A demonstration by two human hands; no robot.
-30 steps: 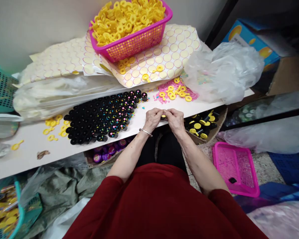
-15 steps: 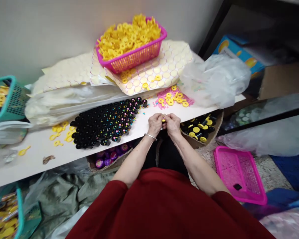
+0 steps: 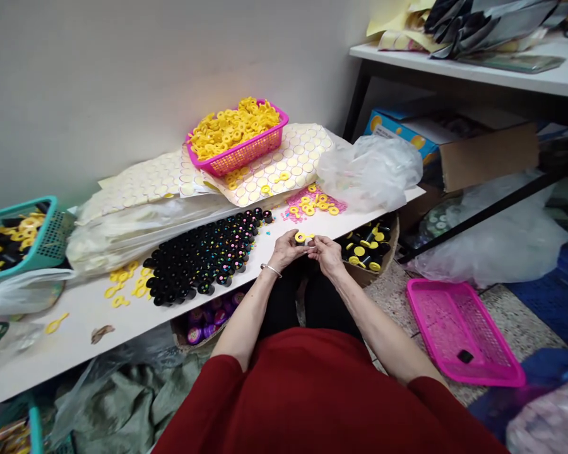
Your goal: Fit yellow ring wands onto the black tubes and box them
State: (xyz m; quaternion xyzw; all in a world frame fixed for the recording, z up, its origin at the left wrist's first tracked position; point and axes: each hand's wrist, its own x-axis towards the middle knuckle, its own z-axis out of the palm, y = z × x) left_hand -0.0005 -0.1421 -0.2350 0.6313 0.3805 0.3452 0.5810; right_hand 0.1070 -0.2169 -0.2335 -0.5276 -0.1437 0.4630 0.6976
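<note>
My left hand (image 3: pixel 286 250) and my right hand (image 3: pixel 328 252) meet at the front edge of the white table (image 3: pixel 80 315). Together they pinch a small black tube with a yellow ring cap (image 3: pixel 301 238) between the fingertips. To the left, many black tubes (image 3: pixel 203 255) stand packed in a block, some with coloured beads inside. Loose yellow ring caps (image 3: pixel 312 203) lie on a pile of pink beads just beyond my hands.
A pink basket (image 3: pixel 239 142) of yellow caps sits on sticker sheets at the back. A teal basket (image 3: pixel 21 236) stands far left. A box of capped tubes (image 3: pixel 369 249) sits under the table's right end. An empty pink basket (image 3: pixel 459 337) lies on the floor.
The camera has tilted up and back, showing the shelf on the right. My hands stay together on the tube, and the yellow cap now shows above my fingers.
</note>
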